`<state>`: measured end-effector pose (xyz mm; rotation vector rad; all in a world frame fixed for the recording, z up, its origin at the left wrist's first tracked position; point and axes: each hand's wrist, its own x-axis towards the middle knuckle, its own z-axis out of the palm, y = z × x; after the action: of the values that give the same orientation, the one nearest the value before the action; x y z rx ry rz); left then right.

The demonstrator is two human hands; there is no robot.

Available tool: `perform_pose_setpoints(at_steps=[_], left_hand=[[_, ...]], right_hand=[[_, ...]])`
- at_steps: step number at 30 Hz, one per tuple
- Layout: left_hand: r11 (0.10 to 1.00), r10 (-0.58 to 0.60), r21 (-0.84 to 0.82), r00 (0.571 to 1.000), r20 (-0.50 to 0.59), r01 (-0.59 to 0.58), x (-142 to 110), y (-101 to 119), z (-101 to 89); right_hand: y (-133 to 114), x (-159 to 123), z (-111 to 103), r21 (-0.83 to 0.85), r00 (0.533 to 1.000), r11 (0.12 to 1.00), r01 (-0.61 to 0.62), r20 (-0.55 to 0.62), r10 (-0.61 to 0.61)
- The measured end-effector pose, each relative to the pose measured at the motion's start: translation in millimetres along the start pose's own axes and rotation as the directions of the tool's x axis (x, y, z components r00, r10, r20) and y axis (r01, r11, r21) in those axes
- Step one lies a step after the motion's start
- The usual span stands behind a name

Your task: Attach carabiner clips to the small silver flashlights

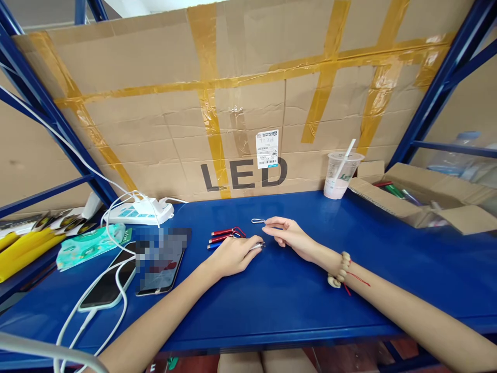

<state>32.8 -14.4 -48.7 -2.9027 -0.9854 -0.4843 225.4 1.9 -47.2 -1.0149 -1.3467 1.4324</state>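
My left hand (235, 254) is closed around a slim silver tube (256, 246) with a dark tip, which looks like a keychain flashlight. Just right of it, my right hand (286, 234) pinches one end of a thin silver loop clip (257, 221). The loop and the tube are apart. Beside my left hand lie two red tubes (221, 235) of the same kind, with a red clip (239, 231) at their right end. A blue tube (215, 244) lies below them, partly hidden by that hand.
At left on the blue table (295, 305) are two phones (111, 282), white cables, a power strip (157, 212) and a green tissue pack (91, 243). A plastic cup (338, 178) with a straw and an open cardboard box (419, 194) stand at right. Taped cardboard (155, 134) forms the back.
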Motion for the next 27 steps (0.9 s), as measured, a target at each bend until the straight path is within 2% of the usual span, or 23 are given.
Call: perform_pose_setpoints(at_steps=[11,27], left_hand=[[1.0,0.0,0.005,1.0,0.013,0.0,0.6,1.1,-2.0],[1.0,-0.01,0.013,0.999,0.037,0.01,1.0,2.5,-3.7]], right_hand=[[-0.9,-2.0,-1.9,-0.043,0.999,0.999,0.015,0.042,-0.013],[2.2,0.1,-2.6,-0.036,0.999,0.999,0.009,0.032,-0.007]])
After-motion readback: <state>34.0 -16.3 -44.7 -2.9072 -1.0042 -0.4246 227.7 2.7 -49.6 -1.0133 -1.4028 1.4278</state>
